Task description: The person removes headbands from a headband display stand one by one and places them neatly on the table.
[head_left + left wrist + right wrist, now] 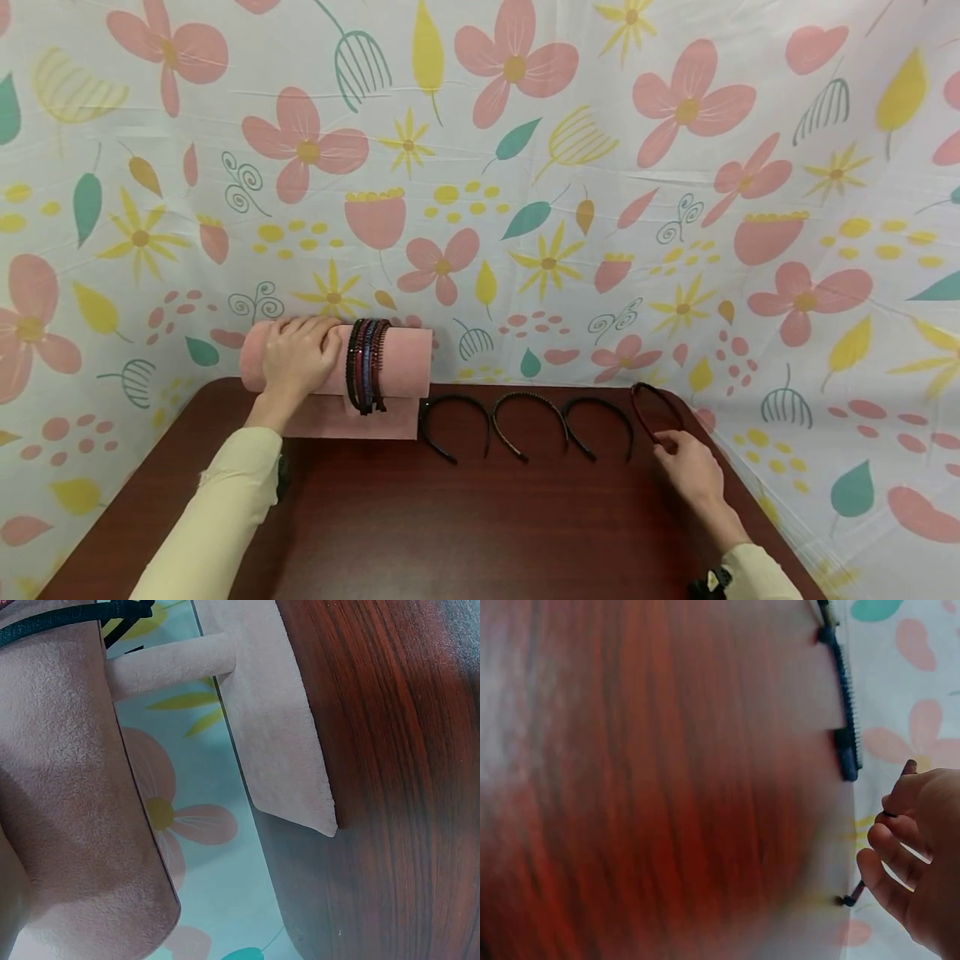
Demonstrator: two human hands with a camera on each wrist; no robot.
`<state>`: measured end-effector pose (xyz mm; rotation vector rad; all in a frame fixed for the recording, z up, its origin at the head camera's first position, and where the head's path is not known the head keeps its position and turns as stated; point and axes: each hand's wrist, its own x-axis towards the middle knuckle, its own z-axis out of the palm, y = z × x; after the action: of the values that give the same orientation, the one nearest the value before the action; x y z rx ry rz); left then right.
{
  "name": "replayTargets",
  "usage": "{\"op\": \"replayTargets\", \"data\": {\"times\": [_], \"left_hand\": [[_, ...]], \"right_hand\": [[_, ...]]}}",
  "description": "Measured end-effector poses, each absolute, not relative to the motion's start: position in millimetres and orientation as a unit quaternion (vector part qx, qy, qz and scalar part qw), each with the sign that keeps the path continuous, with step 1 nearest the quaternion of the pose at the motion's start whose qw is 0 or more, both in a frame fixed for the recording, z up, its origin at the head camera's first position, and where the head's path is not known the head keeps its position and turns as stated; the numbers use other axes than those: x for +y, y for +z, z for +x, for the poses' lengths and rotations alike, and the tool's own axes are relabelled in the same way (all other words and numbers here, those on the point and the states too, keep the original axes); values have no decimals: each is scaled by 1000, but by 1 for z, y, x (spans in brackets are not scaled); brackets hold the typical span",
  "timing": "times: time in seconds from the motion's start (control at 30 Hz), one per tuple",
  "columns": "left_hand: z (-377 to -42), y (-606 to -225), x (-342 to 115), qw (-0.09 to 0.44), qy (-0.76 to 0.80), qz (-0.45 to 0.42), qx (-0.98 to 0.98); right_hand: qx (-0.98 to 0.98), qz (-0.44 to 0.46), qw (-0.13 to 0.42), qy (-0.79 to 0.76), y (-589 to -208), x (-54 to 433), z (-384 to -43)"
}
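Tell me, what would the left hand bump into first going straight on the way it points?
Probably the floral cloth behind the pink roll that the left hand rests on; the headbands on the roll sit to the hand's right. The cloth's distance is unclear.

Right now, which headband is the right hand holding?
The dark red headband at the far right, pinched by the right hand. Three other headbands lie untouched on the table; the remaining ones circle the pink roll.
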<state>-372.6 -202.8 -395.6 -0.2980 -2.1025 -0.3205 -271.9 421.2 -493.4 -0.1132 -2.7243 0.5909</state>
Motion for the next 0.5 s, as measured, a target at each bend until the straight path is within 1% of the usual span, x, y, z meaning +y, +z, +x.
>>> {"op": "replayTargets", "data": {"times": [0.2, 0.5], "left_hand": [[-372, -395, -202, 477, -132, -122, -860], [-371, -395, -202, 481, -133, -127, -857]], "right_hand": [[-970, -48, 139, 193, -498, 431, -273], [-973, -62, 107, 195, -502, 435, -276]]}}
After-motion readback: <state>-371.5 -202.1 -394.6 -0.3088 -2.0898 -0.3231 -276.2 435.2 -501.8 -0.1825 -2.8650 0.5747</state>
